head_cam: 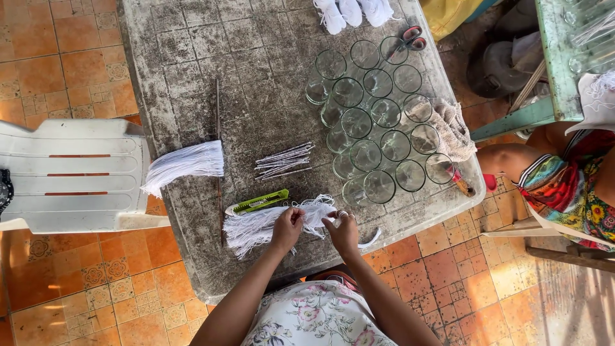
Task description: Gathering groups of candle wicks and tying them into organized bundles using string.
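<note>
Both my hands work at the near edge of a worn grey table point(192, 57). My left hand point(287, 227) pinches a bundle of white strings point(253, 227) that fans out to the left. My right hand point(343, 232), with a ring on one finger, grips the same bundle a little to the right, where a white strand point(370, 241) trails off. A green utility knife point(257, 202) lies just above the bundle. A small pile of cut wick sticks point(283, 160) rests further up the table.
Several empty clear glasses point(375, 122) stand clustered on the right half, with a beige rag point(451, 128) and red-handled scissors point(411, 37) nearby. Another white string bundle point(182, 164) overhangs the left edge beside a thin rod point(218, 128). A white plastic chair point(77, 173) stands left; another person point(564, 173) sits right.
</note>
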